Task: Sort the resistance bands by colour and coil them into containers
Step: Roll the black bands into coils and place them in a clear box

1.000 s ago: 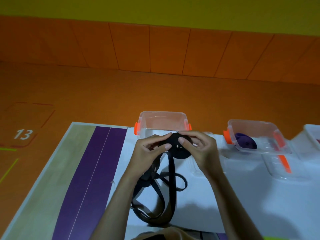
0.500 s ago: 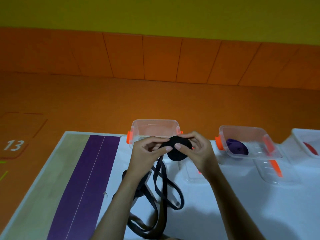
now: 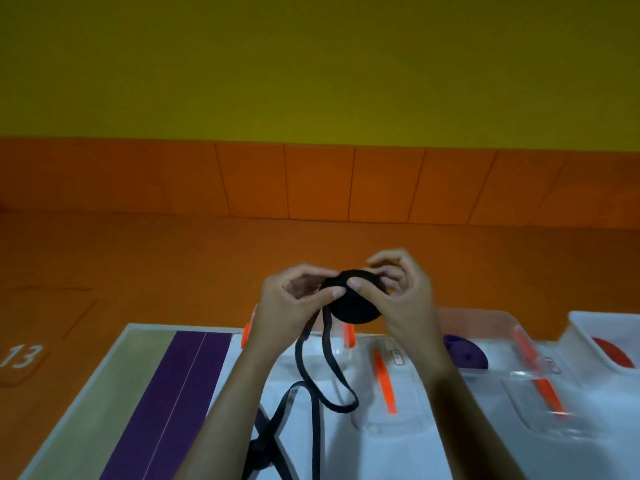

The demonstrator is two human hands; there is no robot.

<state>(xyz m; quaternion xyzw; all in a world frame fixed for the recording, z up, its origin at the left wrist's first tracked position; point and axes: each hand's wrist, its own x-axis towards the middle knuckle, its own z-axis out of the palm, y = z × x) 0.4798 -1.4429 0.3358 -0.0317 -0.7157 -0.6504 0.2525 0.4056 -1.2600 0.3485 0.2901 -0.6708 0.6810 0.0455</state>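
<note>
Above the table [image 3: 104,393], both hands' grip pinches the black band coil [image 3: 356,303].

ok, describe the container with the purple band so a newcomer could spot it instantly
Start at the white table and look along its far edge, just right of the right hand. The clear container with orange latches there holds a coiled purple band. The tub further right holds something red, and the black band is in the hands.
</note>
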